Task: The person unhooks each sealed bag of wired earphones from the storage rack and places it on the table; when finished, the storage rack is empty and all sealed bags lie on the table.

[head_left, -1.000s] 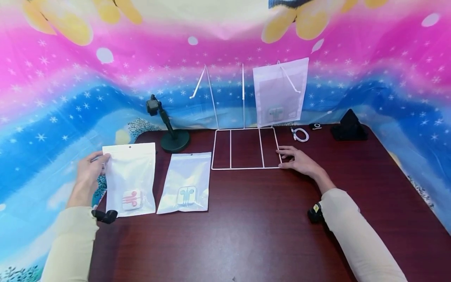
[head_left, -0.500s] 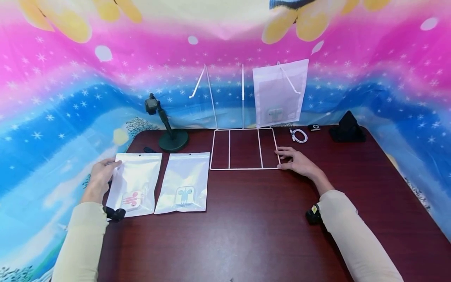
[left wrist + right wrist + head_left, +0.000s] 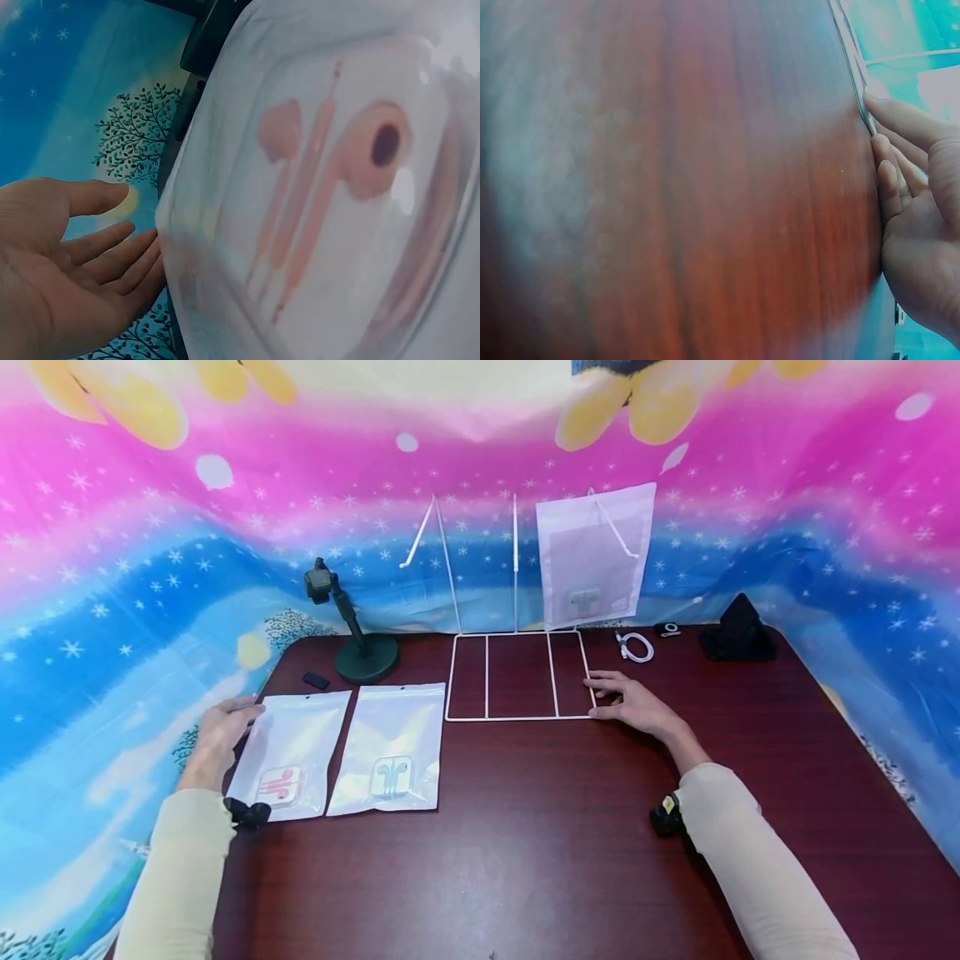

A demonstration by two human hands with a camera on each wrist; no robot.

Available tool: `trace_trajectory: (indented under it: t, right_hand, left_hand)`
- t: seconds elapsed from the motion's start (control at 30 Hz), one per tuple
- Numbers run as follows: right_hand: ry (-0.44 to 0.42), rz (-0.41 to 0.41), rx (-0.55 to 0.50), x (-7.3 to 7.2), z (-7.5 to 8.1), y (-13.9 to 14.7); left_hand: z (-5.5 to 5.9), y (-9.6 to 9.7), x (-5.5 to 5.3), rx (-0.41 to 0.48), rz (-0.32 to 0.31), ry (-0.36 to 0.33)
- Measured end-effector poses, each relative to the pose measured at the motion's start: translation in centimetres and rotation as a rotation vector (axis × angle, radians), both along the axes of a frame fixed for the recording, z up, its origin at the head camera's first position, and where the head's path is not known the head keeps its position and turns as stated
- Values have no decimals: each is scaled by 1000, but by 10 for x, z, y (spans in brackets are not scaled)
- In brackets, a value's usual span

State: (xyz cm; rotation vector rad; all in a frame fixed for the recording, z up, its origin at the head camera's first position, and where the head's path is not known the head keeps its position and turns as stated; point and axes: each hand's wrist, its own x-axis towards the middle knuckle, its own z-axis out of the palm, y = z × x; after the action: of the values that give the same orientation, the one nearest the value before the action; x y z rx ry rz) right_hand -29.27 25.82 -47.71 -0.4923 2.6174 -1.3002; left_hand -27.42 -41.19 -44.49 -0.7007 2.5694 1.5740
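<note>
My left hand (image 3: pixel 222 731) is at the upper left corner of a white zip bag (image 3: pixel 300 735), which holds boxed pink earphones (image 3: pixel 278 786). In the left wrist view its fingers (image 3: pixel 112 259) reach loosely to the bag's edge, thumb apart from it. Beside this bag lies a second zip bag (image 3: pixel 397 718) with boxed pale blue earphones (image 3: pixel 392 777). My right hand (image 3: pixel 633 704) holds the right side of a white wire display rack (image 3: pixel 517 717), thumb at the front corner. A third zip bag (image 3: pixel 596 556) hangs from the rack's right hook.
A dark stand (image 3: pixel 367 657) rises at the back left, a small black object (image 3: pixel 316 680) near its base. Behind the right hand are a coiled white cable (image 3: pixel 637 647), another small item (image 3: pixel 667 629) and a black holder (image 3: pixel 738 631). A printed cloth (image 3: pixel 480 460) surrounds the table.
The left hand has brought the pink-earphone bag down and right, so it lies close beside the other bag; the small black object now shows. The right hand stays on the rack.
</note>
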Motion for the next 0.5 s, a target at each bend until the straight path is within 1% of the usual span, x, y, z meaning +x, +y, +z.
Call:
trace_trajectory:
  t: [0.17,0.3,0.4,0.5]
  right_hand:
    - [2,5,-1,-1,0,1]
    - [-1,-1,2,-1,0,1]
    - [3,-2,3,-1,-1,1]
    - [7,5,6,-1,-2,0]
  left_hand:
    - [6,8,-6,-73,10,66]
    - [16,22,-8,-100,-38,101]
    - [24,35,-9,-89,-85,131]
    - [31,48,-10,-68,-118,154]
